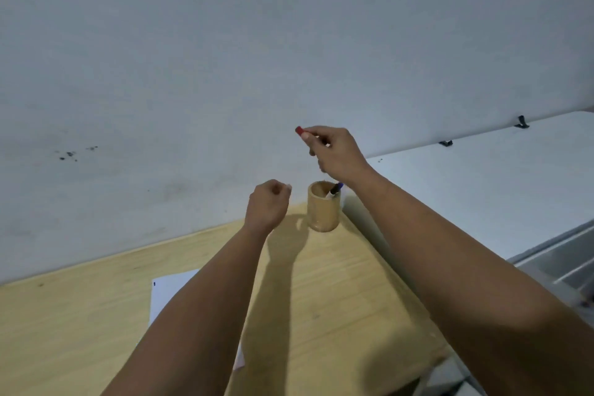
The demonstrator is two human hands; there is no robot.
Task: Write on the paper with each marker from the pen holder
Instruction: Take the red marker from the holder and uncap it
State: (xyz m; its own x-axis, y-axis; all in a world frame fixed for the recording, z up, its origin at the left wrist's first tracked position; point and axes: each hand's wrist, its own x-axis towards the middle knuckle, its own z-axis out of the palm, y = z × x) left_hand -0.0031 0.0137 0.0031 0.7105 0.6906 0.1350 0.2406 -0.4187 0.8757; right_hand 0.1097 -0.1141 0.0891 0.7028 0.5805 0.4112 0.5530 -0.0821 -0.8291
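A tan wooden pen holder [322,212] stands at the far right corner of the wooden table [337,292]. A dark marker with a blue end [335,190] leans inside it. Above the holder, my right hand [336,154] grips a marker with a red cap [299,130]; only the cap end shows past my fingers. My left hand [268,204] hovers left of the holder with its fingers curled and nothing in it. A white sheet of paper [168,291] lies nearer to me, mostly hidden under my left forearm.
A pale wall [225,58] rises right behind the table. A white cabinet top [482,177] adjoins the table on the right, with two small dark clips at its back edge.
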